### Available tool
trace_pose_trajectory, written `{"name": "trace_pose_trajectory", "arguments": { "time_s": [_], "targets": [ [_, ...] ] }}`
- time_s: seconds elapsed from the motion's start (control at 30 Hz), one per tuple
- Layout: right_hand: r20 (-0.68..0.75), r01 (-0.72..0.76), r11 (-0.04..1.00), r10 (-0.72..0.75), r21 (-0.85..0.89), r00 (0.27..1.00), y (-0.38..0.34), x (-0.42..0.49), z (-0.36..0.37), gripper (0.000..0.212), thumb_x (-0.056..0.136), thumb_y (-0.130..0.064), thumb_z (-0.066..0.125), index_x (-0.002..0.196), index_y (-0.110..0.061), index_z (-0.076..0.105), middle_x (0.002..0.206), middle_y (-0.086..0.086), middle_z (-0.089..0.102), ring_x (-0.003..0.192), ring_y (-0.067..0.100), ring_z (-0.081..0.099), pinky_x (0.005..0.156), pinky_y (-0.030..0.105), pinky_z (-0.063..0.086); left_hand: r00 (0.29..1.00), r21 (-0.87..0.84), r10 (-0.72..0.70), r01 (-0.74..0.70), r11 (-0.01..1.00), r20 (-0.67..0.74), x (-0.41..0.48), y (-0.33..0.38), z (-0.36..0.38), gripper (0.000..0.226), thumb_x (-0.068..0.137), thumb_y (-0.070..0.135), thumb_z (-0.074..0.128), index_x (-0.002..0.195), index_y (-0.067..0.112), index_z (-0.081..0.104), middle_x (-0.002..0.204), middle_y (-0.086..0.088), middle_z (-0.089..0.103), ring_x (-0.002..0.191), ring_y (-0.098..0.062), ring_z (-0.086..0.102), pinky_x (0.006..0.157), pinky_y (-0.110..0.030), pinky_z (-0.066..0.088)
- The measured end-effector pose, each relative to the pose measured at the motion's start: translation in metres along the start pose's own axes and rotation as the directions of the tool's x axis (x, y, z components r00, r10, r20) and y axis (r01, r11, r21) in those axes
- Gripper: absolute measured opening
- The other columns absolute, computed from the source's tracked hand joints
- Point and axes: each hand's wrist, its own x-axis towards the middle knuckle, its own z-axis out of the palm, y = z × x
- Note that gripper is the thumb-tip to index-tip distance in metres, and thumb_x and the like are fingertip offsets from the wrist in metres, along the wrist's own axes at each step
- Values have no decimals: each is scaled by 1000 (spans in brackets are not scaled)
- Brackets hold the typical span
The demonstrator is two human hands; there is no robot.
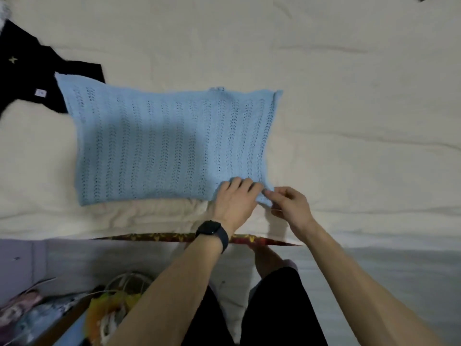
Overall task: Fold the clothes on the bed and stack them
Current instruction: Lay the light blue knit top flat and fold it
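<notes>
Cream bed point(349, 121): flat blue openwork knit point(169, 146), corner in left hand point(234, 198), right hand point(290, 204) grip.

A thin strip with a red and gold pattern point(159, 238) runs left to right in the middle. Near left stands a round white wire cage point(127, 283), with a fluffy yellow and orange thing point(104, 313) beside it and colourful printed papers point(22, 310) further left.
</notes>
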Motion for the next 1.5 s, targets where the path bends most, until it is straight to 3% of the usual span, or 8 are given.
{"name": "trace_pose_trajectory", "arguments": {
  "time_s": [0.2, 0.37, 0.5, 0.7, 0.87, 1.07, 1.23, 1.5],
  "targets": [
    [30, -1, 996, -2, 90, 1000, -12, 1, -37, 25, 96, -33, 67, 105, -10, 72, 88, 3, 74, 76, 17, 68, 72, 30, 49, 966, -214, -253, 235, 948, -60, -9, 25, -23, 27, 95, 28, 62, 120, 17, 67, 97, -3, 70, 88, -31, 64, 75, -39, 48],
    [252, -75, 991, 45, 110, 967, -53, 13, -43, 39, 95, -54, 63, 104, -16, 68, 90, 2, 72, 82, 18, 66, 77, 34, 54, 936, -273, -302, 248, 929, -178, -16, 50, -50, 17, 92, 25, 68, 105, 14, 69, 77, -3, 65, 67, -31, 62, 62, -36, 46],
    [371, -124, 991, 97, 51, 924, -86, 30, -36, 40, 96, -50, 61, 105, -11, 68, 86, 3, 69, 63, 13, 65, 55, 23, 54, 934, -249, -219, 150, 957, -282, -19, 70, -56, 18, 90, 32, 62, 95, 18, 71, 71, 1, 64, 62, -27, 64, 60, -33, 48],
    [255, -54, 996, 35, 70, 966, -95, 57, -22, 11, 95, -12, 68, 99, -9, 58, 99, 16, 72, 73, 23, 73, 59, 33, 59, 944, -292, -280, 222, 930, -172, -28, 76, -45, 16, 88, 26, 69, 100, 16, 69, 73, 0, 66, 64, -29, 65, 59, -34, 48],
    [188, 36, 998, -46, 55, 981, -104, 69, -7, 35, 88, -8, 73, 119, 5, 62, 113, 20, 72, 102, 38, 72, 92, 55, 58, 941, -345, -326, 277, 897, -92, -30, 81, -42, 19, 90, 23, 63, 106, 12, 66, 78, -4, 68, 67, -32, 64, 64, -34, 46],
    [-34, 174, 984, -175, -40, 984, -129, 91, 5, 17, 87, -5, 67, 100, -12, 59, 105, 8, 69, 94, 25, 69, 88, 46, 60, 928, -381, -369, 324, 866, -50, -22, 78, -43, 18, 91, 23, 56, 105, 13, 63, 82, -5, 65, 63, -35, 60, 55, -33, 37],
    [-247, 347, 915, -392, -207, 886, -137, 81, -14, 23, 82, -16, 65, 99, -19, 50, 89, -5, 61, 87, 20, 64, 78, 38, 55, 911, -566, -394, 263, 781, -121, -21, 71, -51, 23, 90, 25, 58, 109, 16, 65, 86, -2, 65, 72, -28, 62, 57, -35, 44],
    [-139, 436, 864, -478, -251, 867, -163, 62, 36, 35, 86, -15, 65, 114, -23, 46, 95, -7, 63, 85, 13, 65, 74, 27, 56, 855, -782, -515, 281, 556, -58, -41, 33, -54, 21, 92, 36, 56, 110, 27, 61, 94, 3, 66, 85, -20, 63, 69, -37, 52]
  ]
}}
